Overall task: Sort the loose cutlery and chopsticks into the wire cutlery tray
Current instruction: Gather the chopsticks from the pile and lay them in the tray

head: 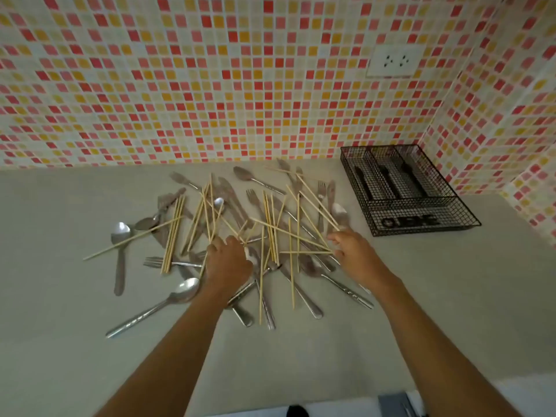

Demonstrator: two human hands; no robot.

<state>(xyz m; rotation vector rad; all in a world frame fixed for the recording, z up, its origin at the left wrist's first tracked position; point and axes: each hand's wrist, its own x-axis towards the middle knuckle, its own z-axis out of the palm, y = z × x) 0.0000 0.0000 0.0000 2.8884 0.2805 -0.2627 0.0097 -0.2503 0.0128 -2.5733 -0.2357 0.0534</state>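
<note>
A big messy pile of cutlery [240, 236] lies in the middle of the table [421, 296]. The spoons, forks and knives are shiny grey metal. One big spoon [183, 291] near the left arm has a round, bright bowl and a long thin handle. Another spoon [119, 236] lies on the far left of the pile. Many chopsticks [272, 233] are thrown across the metal things. They are thin, straight, pale wooden sticks, and they cross each other every which way.

The left hand [228, 260] is down on the pile with its fingers curled. The sticks hide its fingertips, so I cannot tell what its grip has. The right hand [355, 251] is at the right edge of the pile. Its fingers touch the ends of some chopsticks, but I cannot tell if the grip is closed on them.

The wire cutlery tray [421, 219] sits in the back right corner, apart from the pile. It is black, made of thin crossed wires, with long slots. I cannot tell what the dark shapes inside it are.

The table is smooth and pale grey. The wall [210, 85] has tiny square tiles in red, pink, yellow and cream. A white socket [394, 61] is on it.
</note>
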